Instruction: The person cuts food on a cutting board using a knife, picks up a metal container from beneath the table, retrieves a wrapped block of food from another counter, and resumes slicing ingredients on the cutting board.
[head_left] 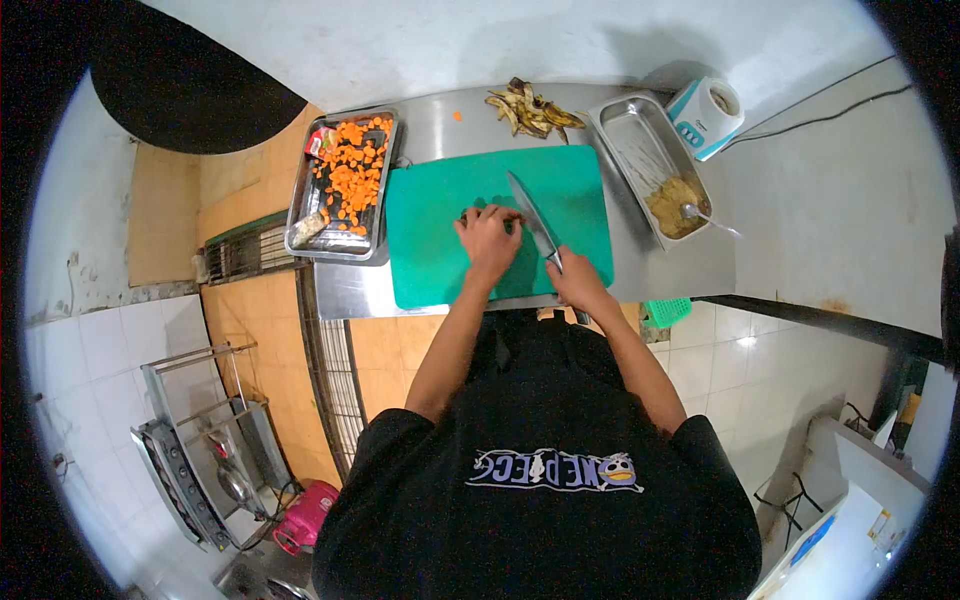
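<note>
A green cutting board point(430, 270) lies on the steel table before me. My right hand point(581, 279) is closed around the handle of a kitchen knife point(535, 217), whose blade points away from me over the board. Just left of the blade, my left hand point(488, 243) presses down with curled fingers. Small dark bits show at its fingertips, mostly hidden, and their kind cannot be made out. The blade is beside the left fingertips; whether they touch is unclear.
On the left, a metal tray point(291, 240) holds cut orange carrot pieces and small packets. Yellow-brown peels point(535, 110) lie behind the board. At right stand another metal tray point(625, 125) with yellowish mash and a spoon point(705, 217), and a white-blue appliance point(705, 118) with a cord.
</note>
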